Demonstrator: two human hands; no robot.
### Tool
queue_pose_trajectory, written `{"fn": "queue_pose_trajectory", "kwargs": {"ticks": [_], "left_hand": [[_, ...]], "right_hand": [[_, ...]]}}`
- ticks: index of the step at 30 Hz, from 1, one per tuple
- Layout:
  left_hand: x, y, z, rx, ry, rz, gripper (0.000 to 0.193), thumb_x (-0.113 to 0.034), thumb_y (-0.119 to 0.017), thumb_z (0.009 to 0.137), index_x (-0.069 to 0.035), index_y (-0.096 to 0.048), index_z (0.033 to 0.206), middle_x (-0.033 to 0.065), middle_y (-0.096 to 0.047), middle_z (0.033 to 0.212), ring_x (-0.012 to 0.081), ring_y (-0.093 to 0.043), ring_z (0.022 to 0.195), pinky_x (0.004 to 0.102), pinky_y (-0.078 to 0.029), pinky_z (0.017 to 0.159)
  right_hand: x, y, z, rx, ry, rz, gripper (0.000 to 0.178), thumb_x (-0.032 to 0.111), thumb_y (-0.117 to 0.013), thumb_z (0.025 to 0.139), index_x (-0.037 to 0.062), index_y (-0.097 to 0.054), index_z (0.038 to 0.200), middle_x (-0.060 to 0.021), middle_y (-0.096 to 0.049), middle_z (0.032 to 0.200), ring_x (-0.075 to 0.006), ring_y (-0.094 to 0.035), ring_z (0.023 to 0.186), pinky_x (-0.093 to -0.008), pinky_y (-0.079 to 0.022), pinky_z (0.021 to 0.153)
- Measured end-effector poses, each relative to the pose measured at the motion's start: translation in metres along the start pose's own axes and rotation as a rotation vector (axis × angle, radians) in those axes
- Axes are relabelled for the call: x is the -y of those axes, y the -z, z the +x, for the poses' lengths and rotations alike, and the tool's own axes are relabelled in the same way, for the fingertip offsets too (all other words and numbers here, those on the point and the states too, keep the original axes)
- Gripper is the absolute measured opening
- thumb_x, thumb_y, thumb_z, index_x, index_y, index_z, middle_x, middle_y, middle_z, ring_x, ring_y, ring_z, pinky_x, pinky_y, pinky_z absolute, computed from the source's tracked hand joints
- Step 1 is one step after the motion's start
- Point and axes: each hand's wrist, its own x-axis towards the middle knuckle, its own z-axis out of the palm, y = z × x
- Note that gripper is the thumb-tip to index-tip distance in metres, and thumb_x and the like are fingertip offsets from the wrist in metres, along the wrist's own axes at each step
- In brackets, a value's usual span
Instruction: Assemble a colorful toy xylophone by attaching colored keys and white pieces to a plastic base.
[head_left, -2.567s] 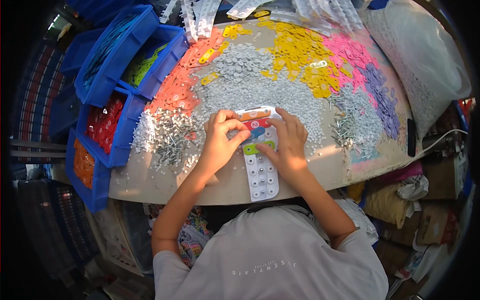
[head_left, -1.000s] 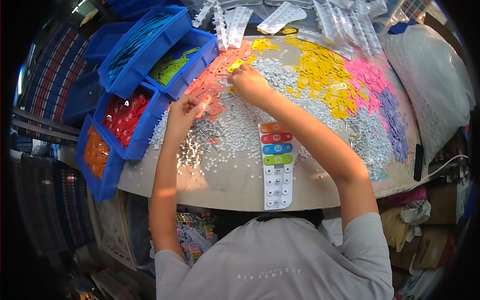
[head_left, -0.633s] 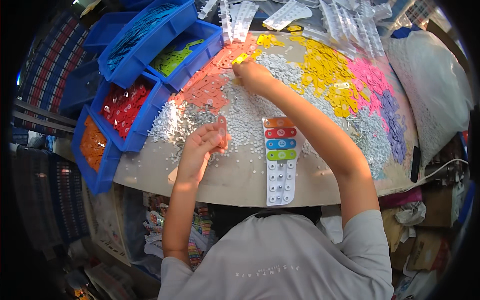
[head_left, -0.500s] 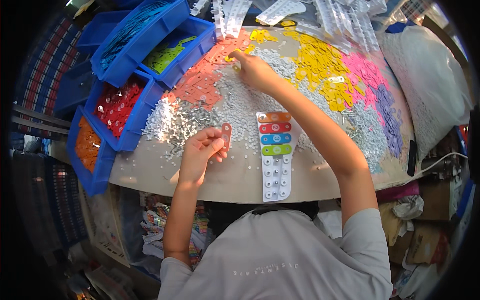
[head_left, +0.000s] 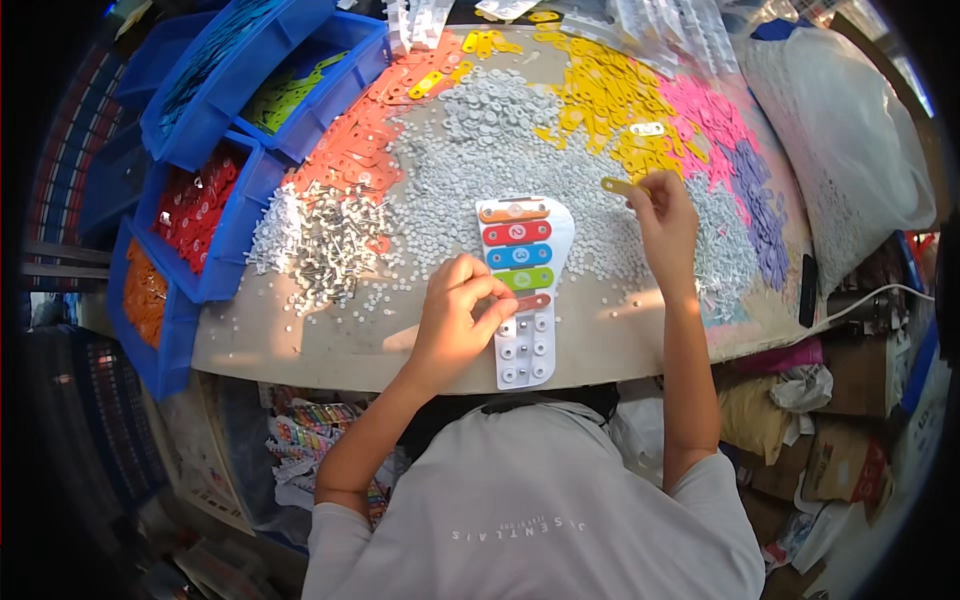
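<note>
Our left hand [head_left: 460, 325], its forearm slanting inward, pinches a coral strip [head_left: 533, 301] over the fifth row of the white panel [head_left: 562, 235]; we cannot tell whether it is seated. The panel lies near the table's front edge, its upper four rows covered by orange, red, blue and green strips [head_left: 519, 279], three lower rows uncovered. Our right hand [head_left: 665, 215], forearm nearly upright, pinches a yellow strip [head_left: 617, 187] well apart from it.
</note>
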Motion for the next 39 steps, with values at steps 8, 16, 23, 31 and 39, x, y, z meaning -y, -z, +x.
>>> {"fn": "queue_pose_trajectory", "kwargs": {"ticks": [8, 16, 23, 31, 39], "left_hand": [[-0.008, -0.009, 0.006, -0.013, -0.001, 0.179, 0.014, -0.017, -0.082, 0.076, -0.008, -0.072, 0.079, 0.0006, -0.053, 0.087, 0.0202, -0.053, 0.091, 0.0374, -0.035, 0.09], [-0.003, -0.007, 0.006, -0.024, 0.02, 0.129, 0.041, -0.015, -0.079, 0.081, -0.009, -0.058, 0.116, 0.0034, -0.054, 0.095, 0.0201, -0.052, 0.09, 0.0371, -0.039, 0.087], [-0.002, -0.011, -0.036, -0.12, 0.201, 0.098, 0.052, -0.015, -0.081, 0.081, -0.008, -0.054, 0.124, 0.0033, -0.051, 0.096, 0.0187, -0.045, 0.091, 0.0342, -0.041, 0.088], [-0.004, -0.017, -0.041, -0.112, 0.245, 0.047, 0.058, -0.013, -0.084, 0.075, -0.009, -0.054, 0.124, 0.0031, -0.051, 0.094, 0.0198, -0.049, 0.091, 0.0371, -0.037, 0.091], [0.001, -0.014, -0.035, -0.081, 0.301, -0.095, 0.057, -0.012, -0.084, 0.074, -0.007, -0.054, 0.122, 0.0025, -0.048, 0.093, 0.0171, -0.045, 0.09, 0.0336, -0.041, 0.085]], "right_hand": [[0.043, 0.028, -0.073, 0.126, -0.109, -0.17, 0.009, 0.005, -0.068, 0.088, 0.0014, -0.062, 0.093, -0.0054, -0.062, 0.084, -0.0145, -0.055, 0.077, -0.0287, -0.044, 0.071], [0.073, 0.012, -0.105, 0.307, -0.218, 0.051, 0.007, 0.006, -0.074, 0.086, 0.0007, -0.069, 0.088, 0.002, -0.066, 0.077, -0.0039, -0.055, 0.068, -0.0216, -0.041, 0.061], [0.072, -0.025, -0.119, 0.374, -0.232, 0.164, 0.01, 0.003, -0.076, 0.085, -0.0022, -0.068, 0.09, -0.0072, -0.072, 0.081, -0.0094, -0.066, 0.07, -0.0252, -0.053, 0.062], [0.065, -0.03, -0.122, 0.301, 0.066, -0.145, 0.017, 0.008, -0.079, 0.083, -0.0015, -0.065, 0.086, -0.0095, -0.067, 0.082, -0.0152, -0.06, 0.065, -0.0285, -0.05, 0.062], [0.049, -0.022, -0.127, 0.419, -0.214, -0.092, 0.023, 0.013, -0.079, 0.085, -0.0008, -0.061, 0.082, -0.0046, -0.059, 0.067, -0.0088, -0.052, 0.058, -0.0274, -0.044, 0.053]]}}
